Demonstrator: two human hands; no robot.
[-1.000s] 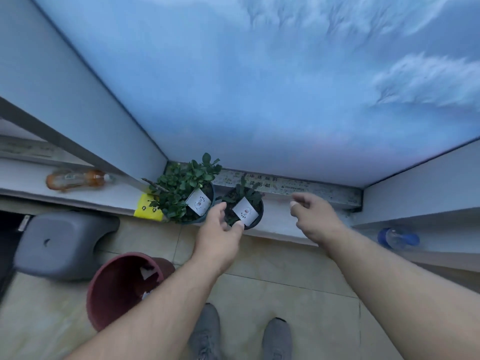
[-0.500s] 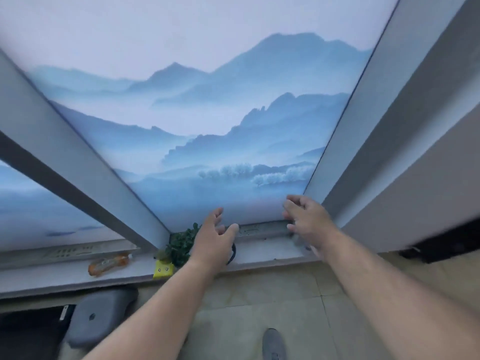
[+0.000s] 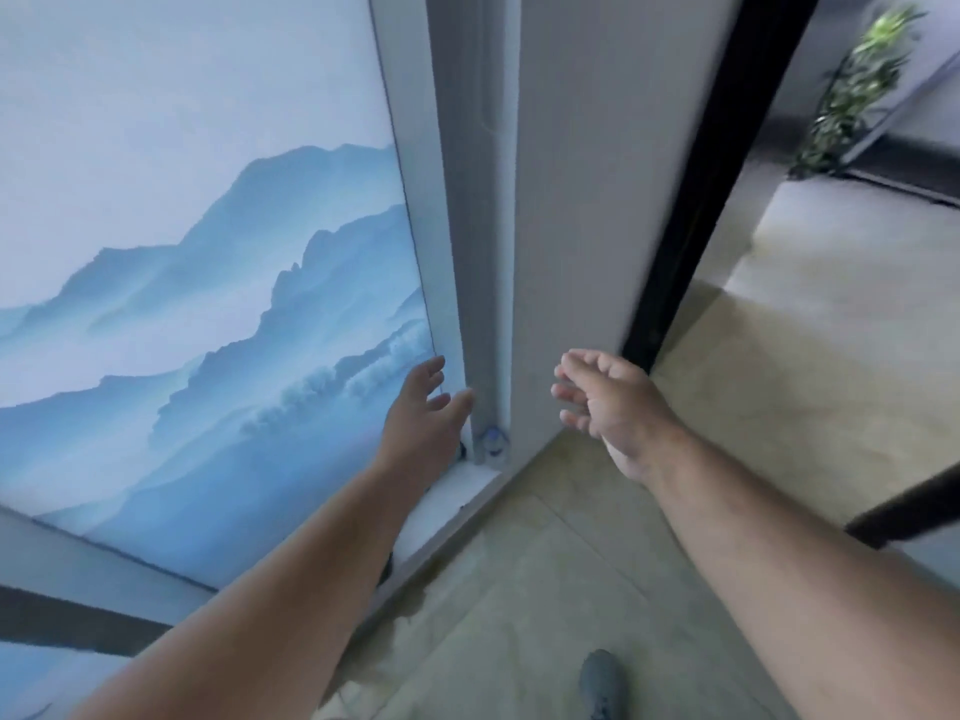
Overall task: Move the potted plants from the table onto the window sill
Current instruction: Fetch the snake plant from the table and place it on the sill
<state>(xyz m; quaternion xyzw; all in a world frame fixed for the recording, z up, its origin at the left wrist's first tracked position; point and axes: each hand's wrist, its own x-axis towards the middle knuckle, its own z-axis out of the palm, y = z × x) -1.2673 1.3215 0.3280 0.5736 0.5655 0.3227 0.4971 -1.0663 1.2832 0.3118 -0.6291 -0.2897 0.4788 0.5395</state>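
Beige floor tiles [image 3: 545,605] meet a white window sill [image 3: 457,491] under a blind printed with blue mountains [image 3: 208,304]. Both hands hang empty, fingers loose: left hand [image 3: 423,423] just above the sill, right hand [image 3: 605,402] beside it. No pot is visible; a leafy plant [image 3: 857,90] stands far beyond the right hand, blurred.

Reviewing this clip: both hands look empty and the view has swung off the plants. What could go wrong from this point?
1. The left hand hangs open just above the window sill, close to a small blue-capped bottle in the corner; a careless sweep might knock it over.
2. The frame is motion-blurred and neither hand has a grip on anything, so stepping onto the tiled floor mid-turn could mean a misstep.
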